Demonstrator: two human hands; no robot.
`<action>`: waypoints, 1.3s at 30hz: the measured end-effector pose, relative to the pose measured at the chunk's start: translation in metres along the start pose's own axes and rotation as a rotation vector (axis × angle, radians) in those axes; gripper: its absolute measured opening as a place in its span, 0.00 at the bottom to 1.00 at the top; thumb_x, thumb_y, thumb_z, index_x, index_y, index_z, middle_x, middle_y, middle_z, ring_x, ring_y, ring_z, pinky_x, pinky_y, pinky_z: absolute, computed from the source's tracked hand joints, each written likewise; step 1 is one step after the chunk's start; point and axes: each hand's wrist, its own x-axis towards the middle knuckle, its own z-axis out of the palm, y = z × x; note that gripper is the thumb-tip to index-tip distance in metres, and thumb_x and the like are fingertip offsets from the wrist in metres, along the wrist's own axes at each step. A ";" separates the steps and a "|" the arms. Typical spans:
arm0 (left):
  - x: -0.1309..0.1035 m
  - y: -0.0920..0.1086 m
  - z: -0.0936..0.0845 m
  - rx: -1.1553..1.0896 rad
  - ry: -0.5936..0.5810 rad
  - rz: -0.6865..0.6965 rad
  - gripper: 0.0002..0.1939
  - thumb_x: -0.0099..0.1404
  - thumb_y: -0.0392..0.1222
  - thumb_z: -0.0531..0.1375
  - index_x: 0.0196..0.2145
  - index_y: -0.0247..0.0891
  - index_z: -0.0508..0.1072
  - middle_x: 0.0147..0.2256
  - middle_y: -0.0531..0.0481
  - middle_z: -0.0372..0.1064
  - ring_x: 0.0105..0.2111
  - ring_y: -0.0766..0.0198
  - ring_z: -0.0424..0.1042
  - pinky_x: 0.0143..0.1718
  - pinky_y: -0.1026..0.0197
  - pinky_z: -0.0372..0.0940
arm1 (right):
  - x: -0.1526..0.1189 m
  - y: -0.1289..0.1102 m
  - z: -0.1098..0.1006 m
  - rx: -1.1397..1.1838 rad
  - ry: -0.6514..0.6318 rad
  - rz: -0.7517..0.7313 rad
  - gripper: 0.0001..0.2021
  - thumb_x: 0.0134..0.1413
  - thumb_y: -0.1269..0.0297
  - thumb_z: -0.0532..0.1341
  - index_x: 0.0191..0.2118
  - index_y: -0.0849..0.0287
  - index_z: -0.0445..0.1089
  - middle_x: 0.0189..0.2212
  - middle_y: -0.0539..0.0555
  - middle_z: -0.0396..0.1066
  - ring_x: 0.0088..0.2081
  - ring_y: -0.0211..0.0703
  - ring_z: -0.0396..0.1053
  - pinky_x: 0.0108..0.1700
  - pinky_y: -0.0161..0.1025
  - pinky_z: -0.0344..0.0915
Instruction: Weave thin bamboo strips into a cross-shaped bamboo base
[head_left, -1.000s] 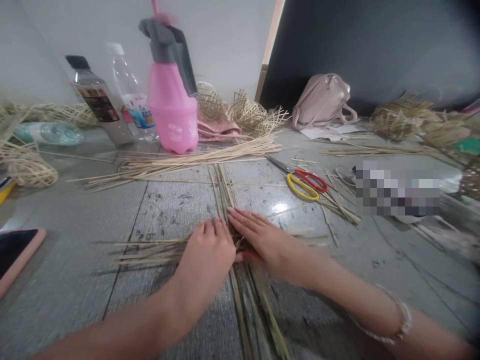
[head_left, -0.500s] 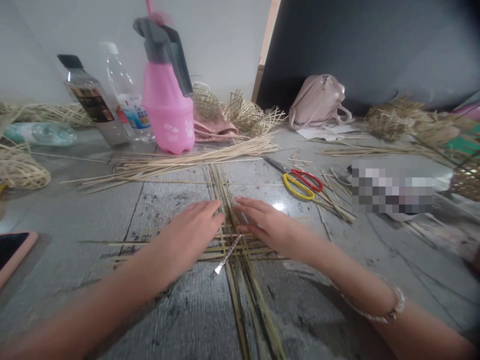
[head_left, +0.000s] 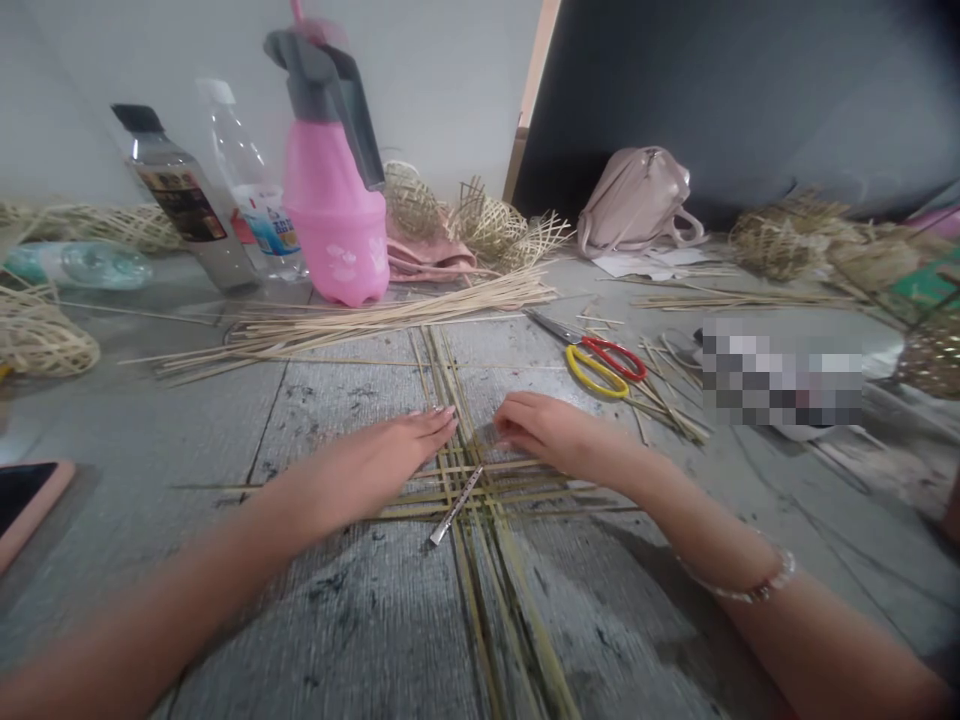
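Note:
Long bamboo strips [head_left: 517,610] run away from me and cross several sideways strips [head_left: 555,489], forming a woven patch on the grey table. A small metal clip [head_left: 456,507] lies slanted over the crossing. My left hand [head_left: 397,450] lies palm down over the left part of the weave, fingers stretched out, their tips at the lengthwise strips. On the other side my right hand [head_left: 551,430] is just right of those strips, its fingers curled inward; whether it pinches a strip is hidden.
Scissors [head_left: 598,372] with red and yellow handles lie right of the strips' far ends. Behind are a loose strip bundle [head_left: 390,318], a pink spray bottle [head_left: 336,225] and other bottles. A phone [head_left: 34,505] is at the left edge.
My right hand has drawn back slightly to the right, its fingers curling in. My left hand has flattened, its fingertips shifting slightly right.

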 end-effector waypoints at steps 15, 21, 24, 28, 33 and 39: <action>0.003 -0.007 -0.001 -0.046 0.081 0.075 0.24 0.72 0.31 0.49 0.64 0.39 0.60 0.65 0.47 0.52 0.63 0.62 0.57 0.65 0.56 0.53 | 0.004 -0.003 0.021 0.068 0.137 -0.060 0.05 0.60 0.75 0.58 0.35 0.59 0.63 0.35 0.54 0.67 0.36 0.41 0.64 0.40 0.38 0.62; 0.002 -0.006 -0.004 0.023 0.052 0.079 0.23 0.72 0.31 0.48 0.63 0.36 0.62 0.64 0.45 0.52 0.63 0.62 0.57 0.65 0.56 0.53 | -0.007 -0.004 0.000 -0.045 0.020 0.008 0.05 0.59 0.76 0.56 0.38 0.59 0.63 0.36 0.56 0.70 0.38 0.45 0.67 0.40 0.39 0.60; 0.001 0.003 -0.004 0.084 0.073 0.095 0.22 0.72 0.33 0.46 0.62 0.30 0.62 0.64 0.40 0.55 0.63 0.60 0.58 0.64 0.57 0.53 | -0.015 -0.004 -0.006 -0.121 -0.016 0.063 0.07 0.59 0.77 0.54 0.40 0.60 0.64 0.37 0.57 0.71 0.38 0.46 0.67 0.40 0.40 0.59; 0.000 0.031 0.001 0.229 0.171 -0.015 0.26 0.77 0.46 0.44 0.62 0.25 0.60 0.64 0.34 0.52 0.65 0.53 0.54 0.65 0.52 0.53 | -0.023 0.004 -0.016 -0.115 -0.062 0.154 0.06 0.57 0.74 0.57 0.41 0.61 0.63 0.40 0.59 0.70 0.40 0.48 0.68 0.40 0.40 0.60; 0.000 0.057 0.015 0.267 0.192 -0.013 0.34 0.74 0.58 0.45 0.65 0.28 0.57 0.67 0.34 0.45 0.66 0.47 0.47 0.65 0.47 0.52 | -0.026 0.019 -0.032 0.009 -0.182 0.298 0.08 0.51 0.74 0.59 0.36 0.58 0.61 0.34 0.54 0.69 0.35 0.44 0.67 0.36 0.37 0.59; 0.000 0.060 0.022 0.214 0.103 -0.044 0.34 0.75 0.57 0.44 0.67 0.29 0.52 0.68 0.37 0.40 0.67 0.48 0.43 0.65 0.47 0.51 | -0.024 0.025 -0.030 0.035 -0.221 0.320 0.10 0.46 0.76 0.57 0.34 0.57 0.59 0.28 0.50 0.66 0.30 0.41 0.64 0.31 0.36 0.55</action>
